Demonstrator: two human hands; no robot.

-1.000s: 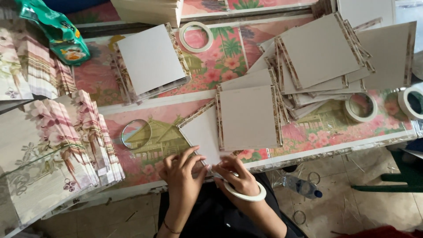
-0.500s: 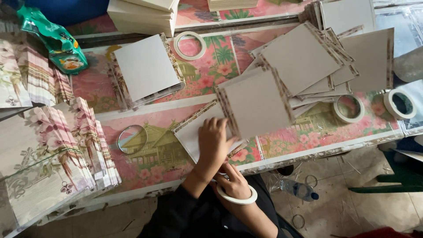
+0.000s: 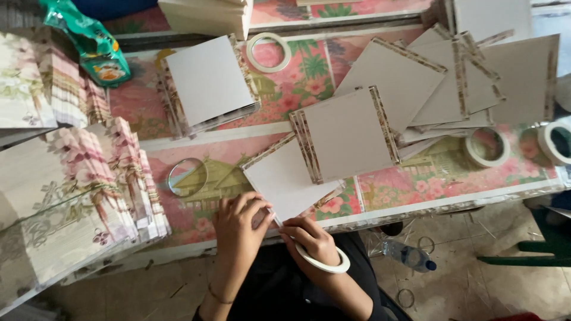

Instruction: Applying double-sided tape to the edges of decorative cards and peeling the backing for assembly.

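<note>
Left hand pressed flat and right hand, tape roll on its wrist, pinched the light, stiff cardboard square at its 6 o'clock corner, best gripped by edges, on the surface.

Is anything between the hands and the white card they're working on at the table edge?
Nothing visible. The left hand and right hand both rest on the card's near corner. A tape roll hangs on the right wrist, clear of the card. A stack overlaps its far edge.
</note>
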